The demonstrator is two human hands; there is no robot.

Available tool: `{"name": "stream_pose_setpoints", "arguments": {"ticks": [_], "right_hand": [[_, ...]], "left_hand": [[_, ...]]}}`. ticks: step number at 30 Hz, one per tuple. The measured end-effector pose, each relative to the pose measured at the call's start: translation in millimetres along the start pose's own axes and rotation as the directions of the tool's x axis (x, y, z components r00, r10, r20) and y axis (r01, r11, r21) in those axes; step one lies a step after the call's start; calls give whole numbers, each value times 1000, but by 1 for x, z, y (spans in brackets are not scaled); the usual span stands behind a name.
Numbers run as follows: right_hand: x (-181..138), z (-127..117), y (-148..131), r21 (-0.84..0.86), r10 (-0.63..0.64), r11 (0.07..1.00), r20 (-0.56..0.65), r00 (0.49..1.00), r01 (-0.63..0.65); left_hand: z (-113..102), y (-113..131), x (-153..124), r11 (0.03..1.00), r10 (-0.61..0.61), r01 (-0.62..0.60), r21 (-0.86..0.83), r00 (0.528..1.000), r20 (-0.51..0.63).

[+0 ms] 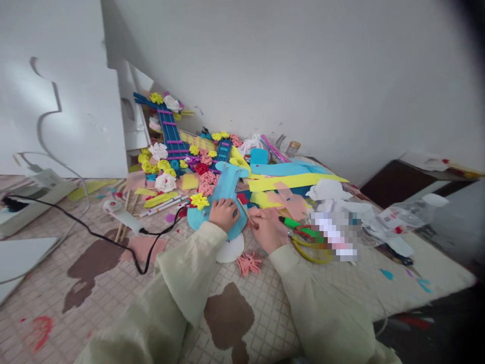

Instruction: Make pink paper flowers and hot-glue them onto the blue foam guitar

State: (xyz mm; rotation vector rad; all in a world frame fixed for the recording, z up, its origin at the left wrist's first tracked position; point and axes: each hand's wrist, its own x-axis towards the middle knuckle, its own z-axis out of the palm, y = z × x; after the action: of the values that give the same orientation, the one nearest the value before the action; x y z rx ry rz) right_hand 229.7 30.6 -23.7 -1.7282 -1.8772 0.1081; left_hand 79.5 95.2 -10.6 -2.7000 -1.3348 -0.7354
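A light-blue guitar-shaped craft piece (226,188) lies on the table, with a yellow paper flower (199,201) on its left side. My left hand (223,214) rests on the lower body of this piece, its fingers laid over the surface. Just to the right, my right hand (265,228) pinches a thin wooden stick (244,208), which slants up to the left beside the piece's edge. Under the lower edge shows a white rounded piece (231,249). A pink crepe-paper flower (249,263) lies on the table between my forearms.
Paper flowers and dark-blue instrument-shaped crafts (172,132) crowd the back left. A white corded device (123,216) lies left, its black cable looping forward. To the right are yellow-handled scissors (311,253), crumpled white paper (328,191) and a plastic bottle (409,215). A wall rises behind.
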Motion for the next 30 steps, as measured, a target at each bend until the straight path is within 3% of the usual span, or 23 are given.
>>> {"name": "stream_pose_setpoints", "arguments": {"ticks": [8,19,23,30], "right_hand": [[2,-2,-1,55,6,998,-93,996,-1],[3,0,-2,15,-5,1000,-58,998,6],[2,-17,-1,-5,32,999,-81,996,-32],[-10,-58,25,-90,152,983,-109,982,-162]], "left_hand": [[3,-2,1,1000,8,-8,0,1000,-18],[4,-2,1,1000,5,-5,-9,1000,-12],[2,-2,1,1000,3,-3,-13,1000,-4],[-2,0,1,999,-12,13,-39,1000,14]]}}
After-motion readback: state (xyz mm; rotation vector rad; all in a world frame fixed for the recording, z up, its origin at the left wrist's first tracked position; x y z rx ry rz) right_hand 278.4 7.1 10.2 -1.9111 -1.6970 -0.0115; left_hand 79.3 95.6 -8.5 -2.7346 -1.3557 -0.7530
